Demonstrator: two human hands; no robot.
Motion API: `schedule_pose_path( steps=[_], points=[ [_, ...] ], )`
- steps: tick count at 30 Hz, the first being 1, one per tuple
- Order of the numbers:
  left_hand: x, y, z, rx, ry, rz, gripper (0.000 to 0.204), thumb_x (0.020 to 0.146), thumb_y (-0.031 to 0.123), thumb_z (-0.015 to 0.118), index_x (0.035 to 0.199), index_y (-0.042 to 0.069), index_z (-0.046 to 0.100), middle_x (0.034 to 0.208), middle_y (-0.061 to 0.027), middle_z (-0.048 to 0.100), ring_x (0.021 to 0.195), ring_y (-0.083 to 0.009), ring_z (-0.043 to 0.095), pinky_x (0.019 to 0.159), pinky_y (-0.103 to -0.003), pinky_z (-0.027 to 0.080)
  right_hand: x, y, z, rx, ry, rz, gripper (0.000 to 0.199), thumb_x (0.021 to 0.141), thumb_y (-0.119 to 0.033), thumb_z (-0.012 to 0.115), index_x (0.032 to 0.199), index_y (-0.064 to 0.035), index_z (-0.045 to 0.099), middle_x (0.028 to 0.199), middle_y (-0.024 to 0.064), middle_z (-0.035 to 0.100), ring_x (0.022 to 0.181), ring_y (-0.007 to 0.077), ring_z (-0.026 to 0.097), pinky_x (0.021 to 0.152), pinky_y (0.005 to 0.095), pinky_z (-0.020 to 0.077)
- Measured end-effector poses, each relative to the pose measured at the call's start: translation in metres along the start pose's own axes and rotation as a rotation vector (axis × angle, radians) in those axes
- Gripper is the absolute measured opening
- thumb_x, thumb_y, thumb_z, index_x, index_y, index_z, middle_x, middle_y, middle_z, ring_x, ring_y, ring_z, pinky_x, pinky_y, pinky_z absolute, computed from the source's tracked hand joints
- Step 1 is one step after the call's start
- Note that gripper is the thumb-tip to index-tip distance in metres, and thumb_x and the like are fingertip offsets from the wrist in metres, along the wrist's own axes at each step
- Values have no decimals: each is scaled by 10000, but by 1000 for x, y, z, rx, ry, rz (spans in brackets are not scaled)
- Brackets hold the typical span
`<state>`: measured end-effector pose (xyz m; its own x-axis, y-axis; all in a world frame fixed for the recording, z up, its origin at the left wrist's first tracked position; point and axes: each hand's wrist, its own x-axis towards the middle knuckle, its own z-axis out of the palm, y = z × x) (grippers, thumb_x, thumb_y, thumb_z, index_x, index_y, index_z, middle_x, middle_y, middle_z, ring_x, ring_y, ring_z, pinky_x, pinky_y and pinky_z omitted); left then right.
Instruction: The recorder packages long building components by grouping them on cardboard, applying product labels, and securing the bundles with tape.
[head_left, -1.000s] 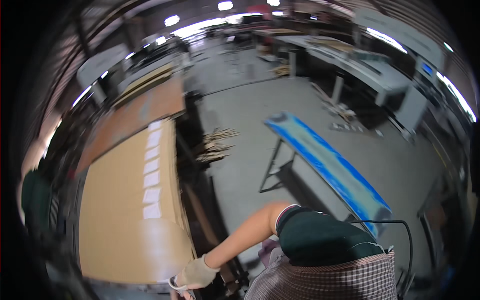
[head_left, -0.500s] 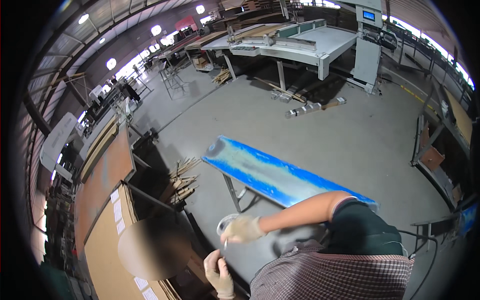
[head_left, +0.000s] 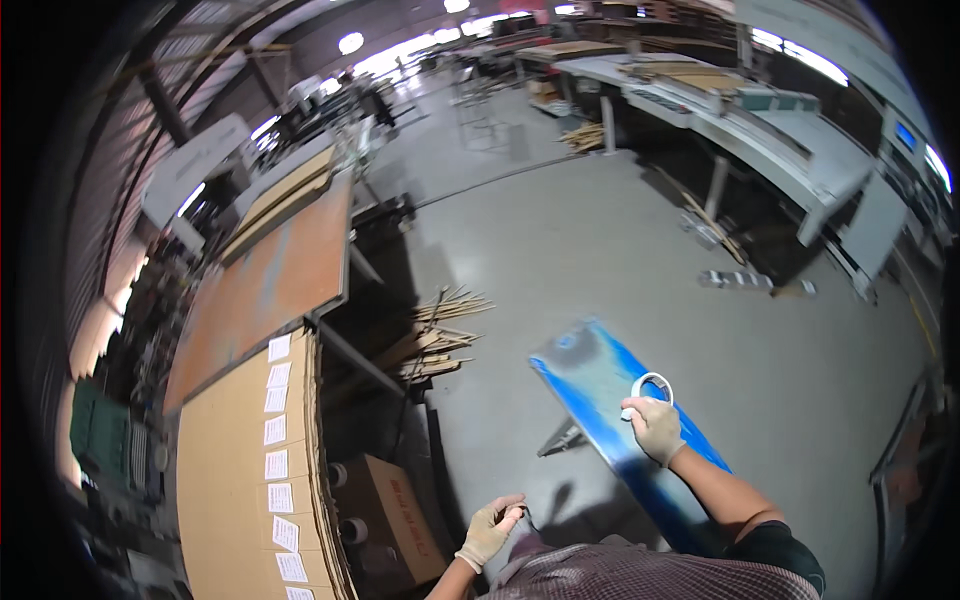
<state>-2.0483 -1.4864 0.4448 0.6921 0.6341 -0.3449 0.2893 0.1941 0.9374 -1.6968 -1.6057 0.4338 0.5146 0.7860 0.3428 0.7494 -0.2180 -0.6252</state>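
At lower right of the frame, the right hand [head_left: 657, 432] has its gloved fingers closed on the near edge of a white ring-shaped roll [head_left: 653, 377], above a blue-and-grey surface [head_left: 596, 385]. The left hand [head_left: 487, 530], at bottom centre, has its fingers curled with tips close together; whether they pinch anything cannot be told. Principal risk: the roll appears held by 1 side only, so a slackened or slipping gloved grip could drop it, and its round form could let it roll onto the floor [head_left: 480, 240].
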Motion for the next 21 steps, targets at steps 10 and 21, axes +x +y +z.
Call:
schedule_pose_path(
  steps=[10, 21],
  points=[
    [191, -39, -236, -33, 188, -137, 226, 954, 83, 615, 1143, -32, 657, 962, -51, 696, 863, -108, 630, 802, -252, 505, 232, 2, 154, -144, 48, -121, 159, 853, -86, 601, 1000, -86, 660, 872, 135, 674, 841, 349, 637, 783, 459, 494],
    [630, 167, -304, 368, -347, 112, 310, 954, 164, 613, 1234, 33, 633, 1057, -93, 721, 969, -155, 673, 886, -278, 506, 377, 99, 233, 244, -191, 1129, 210, 916, -138, 479, 1003, -89, 663, 917, 105, 701, 902, 316, 669, 840, 411, 520]
  ],
)
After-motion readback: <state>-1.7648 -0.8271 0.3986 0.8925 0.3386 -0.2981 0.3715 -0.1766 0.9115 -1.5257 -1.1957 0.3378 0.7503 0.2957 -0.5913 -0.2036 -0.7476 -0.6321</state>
